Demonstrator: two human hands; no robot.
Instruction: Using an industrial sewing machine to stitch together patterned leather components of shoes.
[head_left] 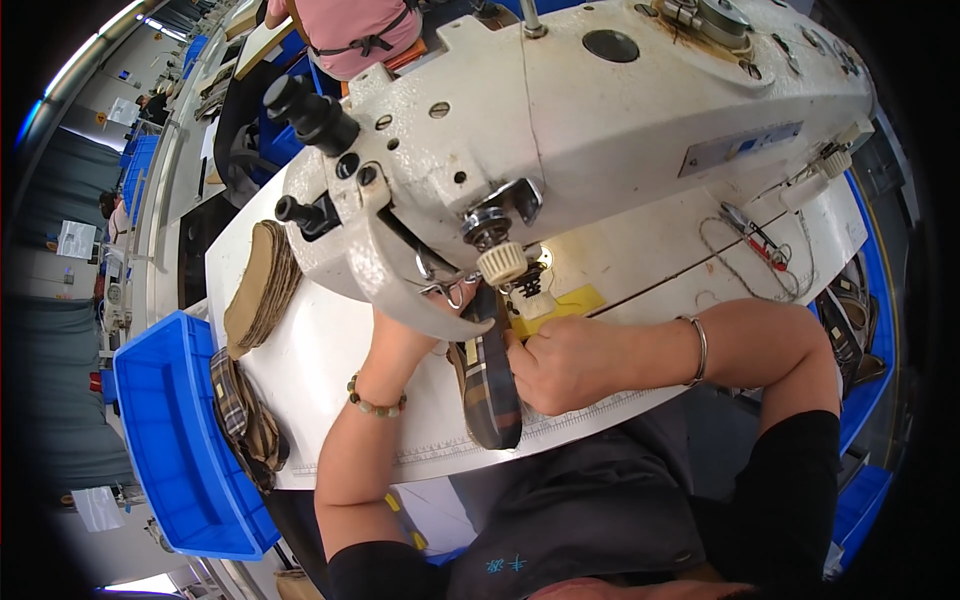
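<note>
A white sewing machine (640, 110) spans the upper middle above the white table (360, 420). Under its head lies a dark plaid shoe upper (488, 390), lengthwise toward me, beside a yellow plate (560, 305). My left hand (405, 330) reaches under the machine head at the piece's far left; its fingers are hidden by the machine. My right hand (550, 365) is closed at the piece's right edge, fingers curled against it. Red-handled snips (770, 250) with a cord lie on the table to the right.
Stacked tan sole-shaped pieces (260, 285) and plaid pieces (240, 420) sit at the table's left, beside a blue bin (170, 430). Another blue bin (860, 420) with shoe parts is at the right. A person in pink (350, 30) sits beyond the machine.
</note>
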